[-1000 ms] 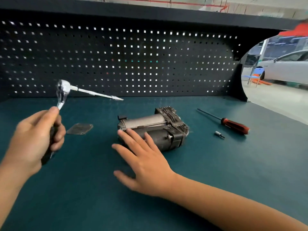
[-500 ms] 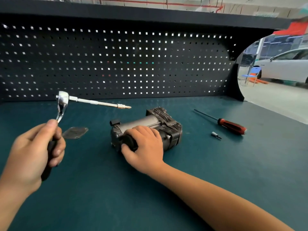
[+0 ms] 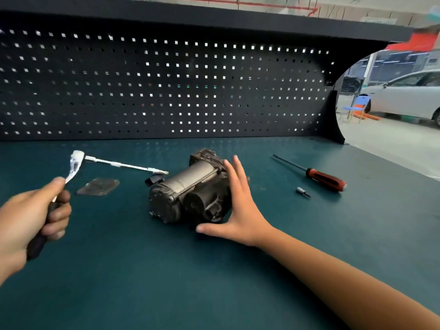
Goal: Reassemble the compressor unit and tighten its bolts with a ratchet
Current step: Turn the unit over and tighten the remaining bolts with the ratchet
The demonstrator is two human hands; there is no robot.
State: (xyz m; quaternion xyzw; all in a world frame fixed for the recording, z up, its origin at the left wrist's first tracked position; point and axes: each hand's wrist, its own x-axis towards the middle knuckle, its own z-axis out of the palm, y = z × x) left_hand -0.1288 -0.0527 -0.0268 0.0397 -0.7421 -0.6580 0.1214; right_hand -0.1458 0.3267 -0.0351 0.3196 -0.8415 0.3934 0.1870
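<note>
The grey compressor unit lies on its side in the middle of the teal bench, its round end facing me. My right hand lies flat against its right side, fingers straight and thumb spread along the front. My left hand grips the black handle of a chrome ratchet held above the bench at the left. The ratchet's long extension points right, its tip just left of the unit. A flat dark cover plate lies on the bench between the ratchet and the unit.
A red-handled screwdriver lies to the right of the unit, with a small loose bit in front of it. A black pegboard closes the back of the bench. At far right the workshop floor and a white car show.
My right hand let go of the unit's near end and now lies flat on its right side. The unit has turned, its end now facing me. The ratchet's tip came nearer the unit.
</note>
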